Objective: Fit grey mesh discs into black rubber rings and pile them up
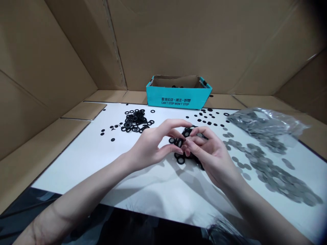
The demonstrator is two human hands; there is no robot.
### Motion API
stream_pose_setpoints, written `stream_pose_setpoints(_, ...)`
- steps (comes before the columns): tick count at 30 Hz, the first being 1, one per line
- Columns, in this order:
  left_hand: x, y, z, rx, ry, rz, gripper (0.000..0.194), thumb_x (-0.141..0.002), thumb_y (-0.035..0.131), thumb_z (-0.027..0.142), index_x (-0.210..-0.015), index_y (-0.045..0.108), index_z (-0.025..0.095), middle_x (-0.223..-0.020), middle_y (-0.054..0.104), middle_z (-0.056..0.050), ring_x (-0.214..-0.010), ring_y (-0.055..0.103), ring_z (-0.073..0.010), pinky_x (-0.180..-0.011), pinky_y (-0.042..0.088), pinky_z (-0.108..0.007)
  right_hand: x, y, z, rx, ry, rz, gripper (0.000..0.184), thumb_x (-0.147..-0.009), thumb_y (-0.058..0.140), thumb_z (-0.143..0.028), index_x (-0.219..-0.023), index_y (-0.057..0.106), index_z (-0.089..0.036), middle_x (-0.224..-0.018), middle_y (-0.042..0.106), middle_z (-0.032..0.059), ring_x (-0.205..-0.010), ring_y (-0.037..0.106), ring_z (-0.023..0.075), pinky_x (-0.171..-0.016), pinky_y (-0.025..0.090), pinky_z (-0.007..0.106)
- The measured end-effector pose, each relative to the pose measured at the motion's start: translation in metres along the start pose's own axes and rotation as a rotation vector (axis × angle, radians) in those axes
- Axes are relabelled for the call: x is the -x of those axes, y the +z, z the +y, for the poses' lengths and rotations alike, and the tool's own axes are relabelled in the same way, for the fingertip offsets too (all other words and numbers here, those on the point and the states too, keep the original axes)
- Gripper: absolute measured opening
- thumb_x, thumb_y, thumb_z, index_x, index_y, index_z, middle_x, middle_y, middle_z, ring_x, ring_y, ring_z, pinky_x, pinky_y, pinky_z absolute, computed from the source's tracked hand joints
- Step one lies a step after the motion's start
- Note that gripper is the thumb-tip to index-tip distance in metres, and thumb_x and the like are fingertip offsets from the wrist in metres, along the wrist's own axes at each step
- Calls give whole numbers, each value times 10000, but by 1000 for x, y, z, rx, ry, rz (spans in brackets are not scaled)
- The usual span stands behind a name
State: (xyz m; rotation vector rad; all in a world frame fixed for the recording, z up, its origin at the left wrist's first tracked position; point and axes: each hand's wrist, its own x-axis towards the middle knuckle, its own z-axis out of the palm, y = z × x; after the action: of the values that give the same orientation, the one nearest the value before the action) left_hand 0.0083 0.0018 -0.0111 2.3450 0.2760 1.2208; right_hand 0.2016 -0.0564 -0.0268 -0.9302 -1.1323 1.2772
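Note:
My left hand (158, 141) pinches a small black ring (180, 143) between thumb and fingers, its pale grey centre facing me. Close against it, my right hand (206, 146) has its thumb and fingertips pressed together at the ring's right side; what they hold, if anything, is hidden. Beneath and behind both hands lies a pile of black rings (181, 160), several showing grey centres. My fingers cover part of this pile.
Loose black rings (133, 119) are heaped at the left, with small black discs (112, 139) scattered nearby. A teal cardboard box (178, 97) stands at the back. Translucent grey discs (278, 177) and a clear plastic bag (265, 122) lie right. Cardboard walls (194, 44) surround the white table (84, 156).

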Motion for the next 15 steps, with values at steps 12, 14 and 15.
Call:
stream_pose_setpoints(12, 2, -12, -18, -326, -5, -67, 512, -965, 694, 395, -1422, 525, 240, -1349, 711, -126, -1146, 735, -233, -981, 573, -339, -7, -12, -22, 492, -218, 141, 408, -667, 913, -408, -882, 594, -269, -832, 757, 27, -810, 755, 234, -808, 633, 392)
stream_pose_setpoints(14, -1, -29, -26, -467, -235, -97, 437, -992, 640, 394, -1379, 557, 207, -1332, 712, -128, -1173, 713, -250, -1017, 549, -370, -8, -27, -34, 687, -258, 181, 349, -714, 850, -420, -922, 612, -272, -864, 773, 46, -807, 753, 255, -845, 614, 448)
stream_pose_setpoints(15, -1, -37, -31, -570, -380, -125, 401, -1000, 617, 367, -1361, 572, 198, -1349, 700, -124, -1210, 689, -262, -1041, 531, -385, -9, -35, -38, 787, -274, 205, 314, -731, 817, -409, -937, 623, -272, -893, 779, 55, -837, 755, 270, -866, 599, 469)
